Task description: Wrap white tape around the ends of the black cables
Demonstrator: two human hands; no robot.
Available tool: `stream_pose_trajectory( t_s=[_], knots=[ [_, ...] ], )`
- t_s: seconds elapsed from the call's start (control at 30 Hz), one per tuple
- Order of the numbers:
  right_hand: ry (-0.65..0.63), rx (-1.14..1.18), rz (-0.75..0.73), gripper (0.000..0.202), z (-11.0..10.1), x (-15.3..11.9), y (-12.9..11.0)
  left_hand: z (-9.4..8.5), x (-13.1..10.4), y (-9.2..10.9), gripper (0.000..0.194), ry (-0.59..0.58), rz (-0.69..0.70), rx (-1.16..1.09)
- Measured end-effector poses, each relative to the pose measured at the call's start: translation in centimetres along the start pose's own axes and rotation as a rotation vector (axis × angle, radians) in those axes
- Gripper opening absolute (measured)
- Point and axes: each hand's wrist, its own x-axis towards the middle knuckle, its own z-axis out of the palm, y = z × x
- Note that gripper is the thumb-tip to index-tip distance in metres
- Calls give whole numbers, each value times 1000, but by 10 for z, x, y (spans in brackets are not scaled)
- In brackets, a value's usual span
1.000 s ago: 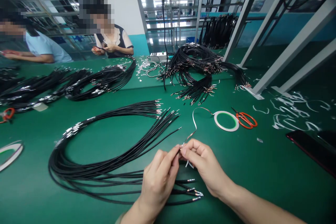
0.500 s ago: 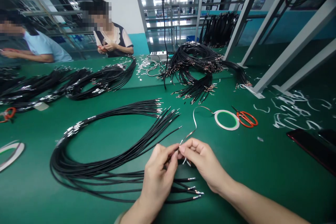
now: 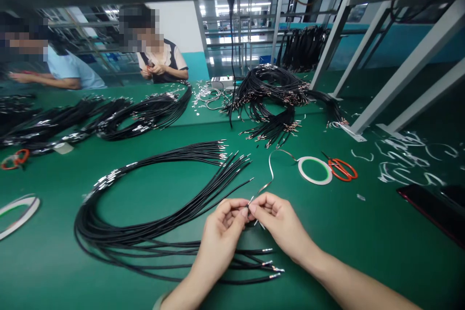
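Observation:
My left hand (image 3: 221, 233) is closed, thumb and forefinger pinching the end of a black cable; the grip hides most of that end. Against those fingertips, my right hand (image 3: 284, 223) pinches a thin strip of copper foil tape (image 3: 271, 169) at the cable end. The strip runs back to a flat tape roll (image 3: 301, 175) with a white rim. Around and under my left hand lies a looped bundle of black cables (image 3: 163, 223), several ends bare and silvery. White backing tails hang below my fingertips.
Orange-handled scissors (image 3: 345, 169) lie beside the roll. Backing scraps (image 3: 403, 155), a dark phone-like slab (image 3: 432, 213) and metal posts (image 3: 407, 65) stand or lie to the right. Cable coils (image 3: 272, 82) sit farther back. Two co-workers (image 3: 165, 63) are across the table.
The view has tilted slightly, so the scene sits a little lower and farther right. Both hands keep their pinch at the cable end, with small finger shifts.

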Motion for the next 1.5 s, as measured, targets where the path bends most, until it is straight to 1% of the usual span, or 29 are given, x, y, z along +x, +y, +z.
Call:
stream_pose_trajectory(
  t_s=[0.1,0.17,0.33,0.53,0.63,0.7,0.83,1.0,1.17,1.3,1.37,1.43,1.5],
  knots=[
    [6,-42,-4,22,0,-1,-1,0,2,-1,20,18,31,29],
    [7,-70,-2,22,-1,-3,-1,1,3,-1,20,28,29,30],
    [2,-129,4,21,-2,-5,2,0,4,1,21,43,-32,-43],
    [8,-162,-28,20,0,-4,3,-4,5,2,22,-7,-106,-100],
    [8,-200,-63,19,2,-6,2,-4,5,1,22,14,-116,-107],
    [12,-229,-70,19,3,-7,2,-3,5,0,23,42,-111,-99],
    [46,-256,-24,20,4,-7,6,1,5,-2,26,82,-86,-80],
    [79,-226,8,20,4,-5,12,5,7,-7,28,95,-48,-55],
    [107,-174,28,20,4,-4,12,5,7,-8,24,144,-16,-55],
    [86,-165,-17,17,3,-3,8,0,7,-5,21,100,-36,-78],
    [81,-166,-48,17,2,-4,7,-3,8,-5,22,77,-52,-113],
    [85,-182,-79,16,3,-4,6,-4,9,-7,24,70,-52,-137],
    [92,-209,-106,14,3,-5,5,-4,10,-9,22,78,-43,-135]
  ],
)
